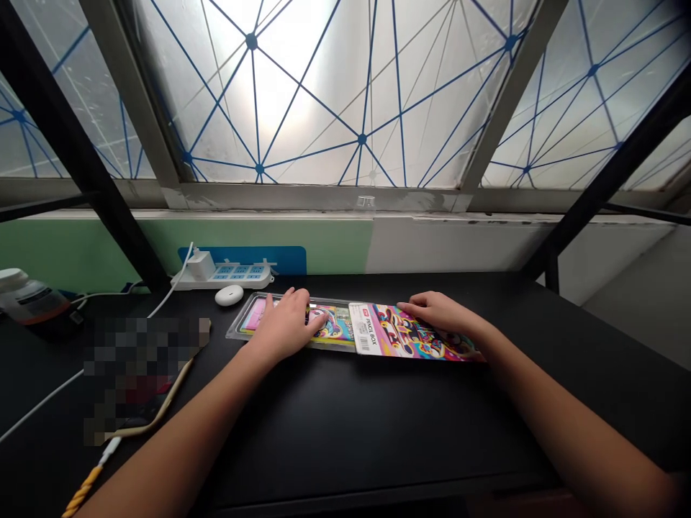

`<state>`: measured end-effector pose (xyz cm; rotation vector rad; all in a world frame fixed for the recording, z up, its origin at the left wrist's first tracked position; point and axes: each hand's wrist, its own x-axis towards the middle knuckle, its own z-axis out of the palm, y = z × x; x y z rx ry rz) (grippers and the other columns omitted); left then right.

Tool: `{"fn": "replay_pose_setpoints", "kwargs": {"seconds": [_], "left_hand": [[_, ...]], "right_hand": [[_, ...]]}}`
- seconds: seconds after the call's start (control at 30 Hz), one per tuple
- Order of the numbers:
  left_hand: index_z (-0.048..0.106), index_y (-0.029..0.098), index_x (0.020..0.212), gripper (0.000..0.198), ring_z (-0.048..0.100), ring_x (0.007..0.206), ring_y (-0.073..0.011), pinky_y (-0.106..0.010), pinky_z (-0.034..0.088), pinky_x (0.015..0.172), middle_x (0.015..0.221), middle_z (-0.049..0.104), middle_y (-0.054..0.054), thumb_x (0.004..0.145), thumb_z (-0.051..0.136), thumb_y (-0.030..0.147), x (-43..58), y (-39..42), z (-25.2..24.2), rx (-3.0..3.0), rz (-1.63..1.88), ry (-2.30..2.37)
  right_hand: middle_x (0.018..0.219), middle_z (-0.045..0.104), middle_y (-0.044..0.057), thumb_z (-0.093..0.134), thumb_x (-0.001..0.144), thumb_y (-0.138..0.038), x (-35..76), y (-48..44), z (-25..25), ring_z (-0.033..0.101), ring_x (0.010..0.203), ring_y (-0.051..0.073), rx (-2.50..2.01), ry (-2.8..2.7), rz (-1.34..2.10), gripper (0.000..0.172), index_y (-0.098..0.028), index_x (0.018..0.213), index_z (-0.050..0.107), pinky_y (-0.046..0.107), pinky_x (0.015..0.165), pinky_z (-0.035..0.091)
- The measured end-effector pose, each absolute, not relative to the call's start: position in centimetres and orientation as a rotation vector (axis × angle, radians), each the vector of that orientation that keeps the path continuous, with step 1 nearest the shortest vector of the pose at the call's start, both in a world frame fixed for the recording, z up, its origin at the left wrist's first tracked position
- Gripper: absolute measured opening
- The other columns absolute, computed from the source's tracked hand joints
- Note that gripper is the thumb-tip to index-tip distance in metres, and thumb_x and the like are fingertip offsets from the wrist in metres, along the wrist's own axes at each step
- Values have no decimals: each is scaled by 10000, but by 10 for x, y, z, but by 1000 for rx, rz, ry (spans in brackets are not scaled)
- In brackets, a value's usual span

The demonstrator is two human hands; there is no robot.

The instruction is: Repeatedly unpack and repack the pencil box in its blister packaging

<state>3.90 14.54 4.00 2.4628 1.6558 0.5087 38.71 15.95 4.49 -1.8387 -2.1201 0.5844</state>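
Observation:
A clear plastic tray (233, 332) with a brightly printed pencil box (339, 324) in it lies on the black desk, sticking out leftward from a colourful cardboard sleeve (410, 334). The sleeve's white end panel reads "PENCIL BOX". My left hand (286, 324) lies across the tray and pencil box, fingers bent over them and thumb apart toward the sleeve; it grips the tray. On the sleeve's far edge, my right hand (440, 313) has its fingers closed, with the thumb hidden from view. The sleeve covers the right part of the tray.
Behind the tray stand a white power strip (240, 275) with a plugged-in charger (201, 265) and a round white case (229, 295). To the left are a bottle (32, 302), a blurred-out object (145, 374) and cables. Black slanted frame bars (588, 187) rise on both sides.

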Motion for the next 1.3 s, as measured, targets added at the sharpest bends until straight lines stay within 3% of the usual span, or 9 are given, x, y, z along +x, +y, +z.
{"fn": "replay_pose_setpoints", "kwargs": {"seconds": [0.17,0.3,0.53,1.0,1.2,1.3], "left_hand": [[478,215,1371,582,292,1474,-367,-655,182,1152,1503,490,-146,944,403,603,41,146,35,2428,447,1678],[350,192,1520,715,195,1512,-360,-652,147,1164,1609,328,-134,953,342,627,41,146,35,2443,362,1702],[419,275,1501,671,179,1514,-371,-668,156,1147,1610,330,-117,956,304,649,40,147,34,2477,295,1701],[455,265,1472,644,170,1514,-383,-689,172,1130,1610,327,-130,960,321,631,45,144,33,2441,301,1715],[484,243,1437,551,88,1535,-339,-639,72,1184,1621,308,-116,975,391,528,69,122,37,2329,537,1551],[520,286,1386,493,133,1531,-323,-603,110,1199,1605,353,-69,972,420,533,76,113,43,2155,722,1363]], "right_hand": [[906,720,50,509,874,-657,357,151,40,619,805,211,-1720,-2086,554,481,-219,931,699,307,678,436],[882,724,41,554,840,-680,341,148,37,623,789,205,-1678,-2083,585,498,-217,937,709,297,649,426],[717,689,17,648,760,-688,371,156,42,589,648,180,-1787,-2026,608,475,-221,816,719,281,551,390],[807,723,33,639,784,-650,368,147,51,635,762,213,-1796,-1959,538,436,-225,831,722,302,631,430],[765,716,32,590,815,-656,331,138,41,606,687,195,-1790,-1947,585,447,-222,824,696,292,574,407],[764,712,30,580,823,-654,321,137,39,598,674,192,-1795,-1956,565,444,-222,841,685,289,560,396]]}}
